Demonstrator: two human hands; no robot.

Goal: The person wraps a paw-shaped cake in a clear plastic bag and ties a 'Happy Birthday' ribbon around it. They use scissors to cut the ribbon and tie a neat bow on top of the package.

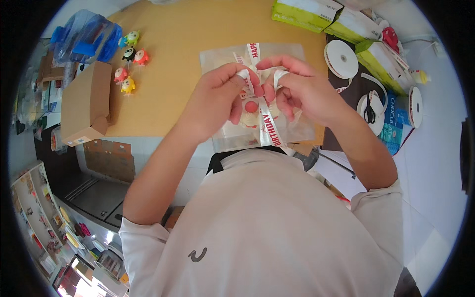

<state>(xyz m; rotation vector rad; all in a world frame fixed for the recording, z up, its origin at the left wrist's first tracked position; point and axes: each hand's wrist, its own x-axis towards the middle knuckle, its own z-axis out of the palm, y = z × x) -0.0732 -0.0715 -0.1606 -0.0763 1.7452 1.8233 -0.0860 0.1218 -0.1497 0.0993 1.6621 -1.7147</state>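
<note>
A clear plastic cake box stands on the tan table in front of me, with a decorated cake showing through its lid. White ribbon with red lettering runs over the box. Above the lid, my left hand pinches one white loop of the ribbon between thumb and fingers. Close beside it on the right, my right hand has another loop around its thumb, its fingers bent and partly spread. The fingertips of both hands nearly meet, hiding the middle of the ribbon where the loops come together.
On the tan table, several small toy figures stand at the left, near a cardboard box and a blue water bottle. At the right are ribbon spools, black scissors, green-and-white boxes and a blue chocolate package.
</note>
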